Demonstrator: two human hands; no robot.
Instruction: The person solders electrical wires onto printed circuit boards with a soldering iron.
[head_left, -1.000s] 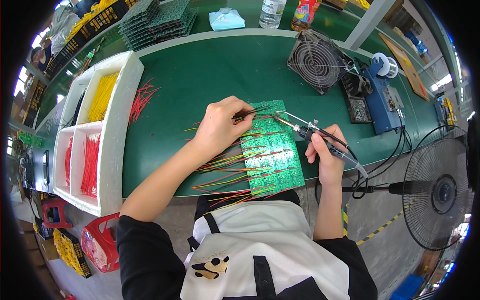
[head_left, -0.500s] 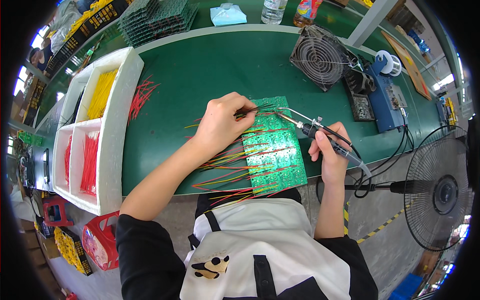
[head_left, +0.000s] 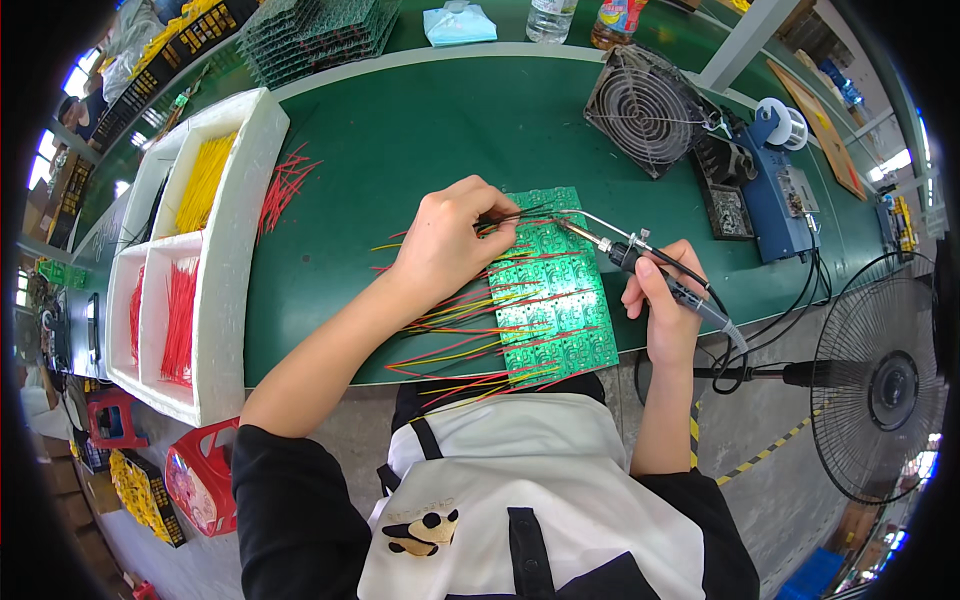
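A green circuit board panel (head_left: pixel 556 300) lies near the front edge of the bench, with red and yellow wires (head_left: pixel 455 352) sticking out over its left side. Above its far left corner, my left hand (head_left: pixel 455 235) pinches a bundle of black wires (head_left: pixel 530 212), whose ends reach over the board's far rows. My right hand (head_left: pixel 665 300) grips a soldering iron (head_left: pixel 622 256) with a thin metal tube along it. The iron's tip is at the far part of the board, close to the black wire ends; whether it touches a pad is too small to tell.
At left stands a white foam box (head_left: pixel 225 300) of red, yellow and black wires, beside loose red wires (head_left: pixel 287 190). A square fan (head_left: pixel 648 112), a blue soldering station (head_left: pixel 775 190) and a solder spool (head_left: pixel 785 125) stand at back right. A pedestal fan (head_left: pixel 890 380) is at right.
The view has shifted slightly. Both hands stay over the far end of the board, the black wires and soldering iron still held, with the iron's tip moved only a little.
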